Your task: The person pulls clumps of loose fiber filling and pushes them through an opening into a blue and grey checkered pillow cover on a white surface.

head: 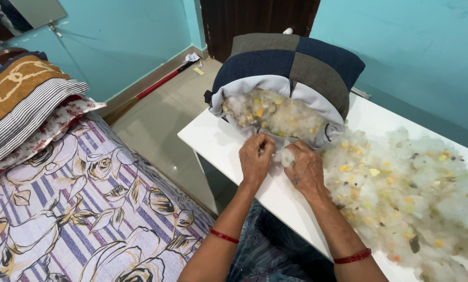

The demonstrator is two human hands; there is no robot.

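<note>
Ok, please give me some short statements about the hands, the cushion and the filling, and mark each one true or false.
1. Both hands, left hand and right hand, pinch a tuft of stuffing at the cushion's opening. True.
2. The patchwork cushion cover is closed. False: it gapes open, filling showing inside.
3. A loose stuffing pile lies on the white table on the right hand's side. True.
4. The wrists are bare. False: each wears a red bangle.
5. The bed sheet is plain white. False: it is floral with stripes.

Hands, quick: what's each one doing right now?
Left hand: closed, pinching a tuft of white stuffing at the open cushion cover.
Right hand: closed on the same tuft.
</note>
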